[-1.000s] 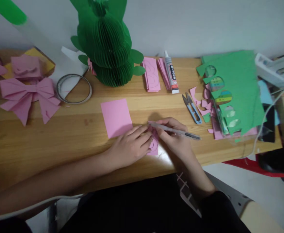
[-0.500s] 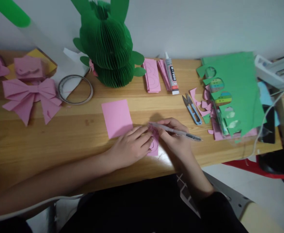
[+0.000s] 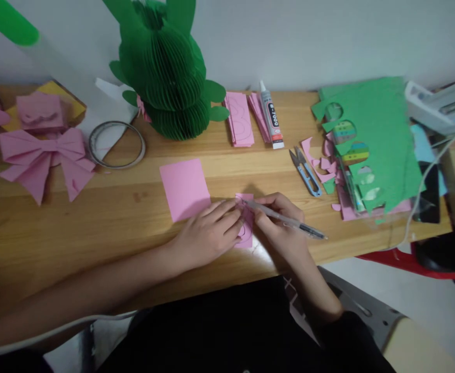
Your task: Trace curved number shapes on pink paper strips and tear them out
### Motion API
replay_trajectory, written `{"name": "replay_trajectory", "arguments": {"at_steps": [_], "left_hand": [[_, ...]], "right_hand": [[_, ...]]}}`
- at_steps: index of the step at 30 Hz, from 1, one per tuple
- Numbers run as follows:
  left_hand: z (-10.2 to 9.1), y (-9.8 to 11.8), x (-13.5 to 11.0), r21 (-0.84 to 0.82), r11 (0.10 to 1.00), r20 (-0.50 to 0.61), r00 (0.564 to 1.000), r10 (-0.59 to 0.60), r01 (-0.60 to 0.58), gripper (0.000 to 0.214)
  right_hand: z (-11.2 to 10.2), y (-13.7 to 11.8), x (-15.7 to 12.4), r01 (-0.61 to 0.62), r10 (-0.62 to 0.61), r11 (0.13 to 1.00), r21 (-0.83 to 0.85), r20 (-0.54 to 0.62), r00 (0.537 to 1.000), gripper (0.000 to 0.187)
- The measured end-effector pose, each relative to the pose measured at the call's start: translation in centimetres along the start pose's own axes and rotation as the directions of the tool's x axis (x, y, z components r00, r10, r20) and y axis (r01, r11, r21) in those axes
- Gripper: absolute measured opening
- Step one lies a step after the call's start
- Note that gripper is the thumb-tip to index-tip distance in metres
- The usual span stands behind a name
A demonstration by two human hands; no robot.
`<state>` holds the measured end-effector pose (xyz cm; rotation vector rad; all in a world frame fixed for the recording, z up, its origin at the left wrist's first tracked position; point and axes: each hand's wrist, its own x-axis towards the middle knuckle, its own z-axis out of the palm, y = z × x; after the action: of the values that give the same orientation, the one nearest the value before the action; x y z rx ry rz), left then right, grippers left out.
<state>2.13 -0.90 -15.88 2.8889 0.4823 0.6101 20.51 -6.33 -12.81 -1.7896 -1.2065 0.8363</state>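
The left hand [image 3: 212,228] lies back up across the marked pink strip [image 3: 246,239], fingers extended close together and laid flat over its left part. The strip rests on the wooden table [image 3: 75,228] near its front edge; dark curved lines show on the exposed lower portion. The right hand [image 3: 280,220], at the strip's right side, pinches a clear pen [image 3: 289,220] between thumb and fingers. The pen's slanted tip is at the strip's upper part; actual contact cannot be told. Left of the strip, near it, lies a pink square [image 3: 184,186]. Behind the strip are a stack of pink slips [image 3: 241,122] and a glue tube [image 3: 272,116]; to its right, blue-handled snips [image 3: 306,172]; farther right, a cut green sheet [image 3: 390,140].
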Motion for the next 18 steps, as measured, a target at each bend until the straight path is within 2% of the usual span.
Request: {"name": "replay_trajectory", "arguments": {"at_steps": [18], "left_hand": [[-0.3, -0.1, 0.0, 0.008, 1.000, 0.032, 0.999, 0.007, -0.007, 0.027]], "right_hand": [[-0.3, 0.6, -1.2, -0.028, 0.028, 0.999, 0.037, 0.015, 1.000, 0.005]]}}
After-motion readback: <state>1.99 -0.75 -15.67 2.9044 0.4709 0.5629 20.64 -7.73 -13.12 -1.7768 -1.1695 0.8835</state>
